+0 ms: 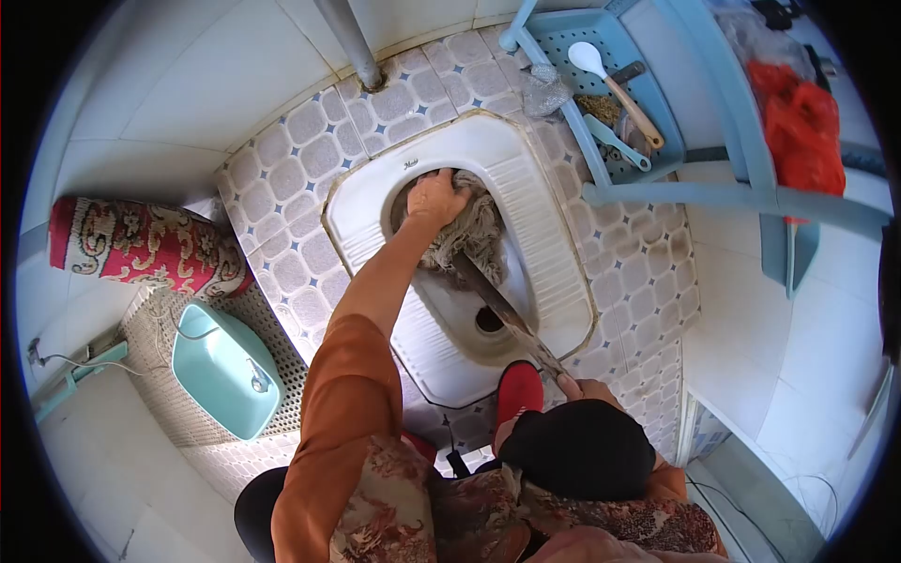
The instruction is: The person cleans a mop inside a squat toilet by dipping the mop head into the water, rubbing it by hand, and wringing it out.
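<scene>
Within a tiled toilet room with a grey-and-blue patterned floor (305,178), the left hand (436,199) rests half-curled on the grey, stringy cloth mop head (474,225) inside the white ceramic squat toilet (558,239), its grip on the strands unclear, while the right hand (593,389), partly hidden by the black-clad knee (577,450), wraps the long, worn wooden mop handle (502,308). The strands look soft, probably heavy and slippery if wet; the stiff handle seems the surer hold, with 1 hand bunching the strands near their joint.

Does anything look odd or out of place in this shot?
Yes: the bare left hand touches a mop head inside the squat toilet, which looks unhygienic; a spoon lies in the blue basket, seemingly odd nearby.
</scene>
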`<state>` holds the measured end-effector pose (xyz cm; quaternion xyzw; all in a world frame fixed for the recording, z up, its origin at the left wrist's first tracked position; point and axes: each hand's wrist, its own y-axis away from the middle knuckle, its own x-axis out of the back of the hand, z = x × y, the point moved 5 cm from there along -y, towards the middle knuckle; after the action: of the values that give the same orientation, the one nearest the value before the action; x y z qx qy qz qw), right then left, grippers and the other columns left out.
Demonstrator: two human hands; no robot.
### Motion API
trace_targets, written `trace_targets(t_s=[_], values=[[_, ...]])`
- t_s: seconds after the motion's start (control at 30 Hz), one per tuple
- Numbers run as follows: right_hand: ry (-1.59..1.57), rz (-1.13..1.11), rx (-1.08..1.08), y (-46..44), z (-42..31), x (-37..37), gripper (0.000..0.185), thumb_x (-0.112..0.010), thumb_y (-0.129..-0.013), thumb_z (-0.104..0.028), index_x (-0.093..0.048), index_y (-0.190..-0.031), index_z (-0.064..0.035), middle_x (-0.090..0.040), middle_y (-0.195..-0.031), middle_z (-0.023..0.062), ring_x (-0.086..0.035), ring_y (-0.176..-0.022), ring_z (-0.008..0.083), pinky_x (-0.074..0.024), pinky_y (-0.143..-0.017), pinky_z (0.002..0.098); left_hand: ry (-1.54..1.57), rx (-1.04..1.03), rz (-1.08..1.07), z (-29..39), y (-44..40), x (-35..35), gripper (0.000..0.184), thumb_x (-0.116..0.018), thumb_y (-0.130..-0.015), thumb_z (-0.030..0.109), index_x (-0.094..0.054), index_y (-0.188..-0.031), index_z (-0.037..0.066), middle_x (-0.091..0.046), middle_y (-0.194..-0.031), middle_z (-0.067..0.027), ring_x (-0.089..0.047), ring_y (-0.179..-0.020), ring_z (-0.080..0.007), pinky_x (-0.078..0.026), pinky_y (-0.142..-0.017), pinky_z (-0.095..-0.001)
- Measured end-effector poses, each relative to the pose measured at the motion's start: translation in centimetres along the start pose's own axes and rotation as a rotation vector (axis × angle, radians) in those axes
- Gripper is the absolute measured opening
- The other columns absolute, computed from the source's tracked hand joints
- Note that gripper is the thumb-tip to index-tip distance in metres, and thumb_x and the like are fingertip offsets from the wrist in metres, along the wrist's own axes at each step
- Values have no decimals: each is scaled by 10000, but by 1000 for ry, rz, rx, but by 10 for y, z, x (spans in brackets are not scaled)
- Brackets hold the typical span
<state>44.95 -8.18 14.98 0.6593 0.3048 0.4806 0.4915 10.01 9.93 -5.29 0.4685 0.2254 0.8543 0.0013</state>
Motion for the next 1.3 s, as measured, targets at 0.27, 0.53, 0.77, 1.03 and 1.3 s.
trace_targets(t_s=[0.27, 0.53, 0.77, 1.03, 1.3], values=[[55, 249, 196, -13, 23, -10, 604, -534, -959, -563, -706, -975, 16, -672, -893, 304, -648, -941, 471, -494, -816, 531, -104, -498, 567, 65, 131, 104, 467, -813, -640, 266, -637, -1056, 145, -576, -1023, -92, -540, -1003, -307, -412, -852, -467], [246, 326, 214, -59, 39, -28, 605, -571, -930, -573, -695, -973, 17, -669, -857, 302, -652, -897, 479, -494, -791, 540, -126, -595, 18, 38, 179, 42, 442, -773, -735, 431, -714, -1129, 239, -519, -1215, -90, -465, -1174, -311, -394, -934, -535], [153, 238, 155, -45, 39, -38, 621, -589, -912, -585, -687, -991, 23, -678, -881, 310, -660, -920, 486, -515, -833, 529, -283, -385, 296, 39, 146, 25, 597, -627, -881, 432, -476, -1431, 253, -388, -1485, -158, -360, -1375, -401, -357, -985, -676], [47, 159, 76, -56, 41, -44, 596, -613, -896, -589, -709, -1026, -16, -701, -803, 224, -703, -826, 414, -526, -723, 491, 34, -383, 319, 23, 77, 4, 180, -592, -899, 245, -703, -906, 103, -665, -752, -134, -644, -768, -347, -533, -729, -477], [119, 154, 241, -91, 77, -57, 602, -612, -893, -595, -711, -1036, -19, -706, -797, 214, -708, -817, 407, -528, -717, 484, 68, 203, -115, -1, -17, -1, 426, -588, -866, 384, -732, -1014, 12, -708, -1045, -238, -664, -1064, -386, -521, -932, -464]])
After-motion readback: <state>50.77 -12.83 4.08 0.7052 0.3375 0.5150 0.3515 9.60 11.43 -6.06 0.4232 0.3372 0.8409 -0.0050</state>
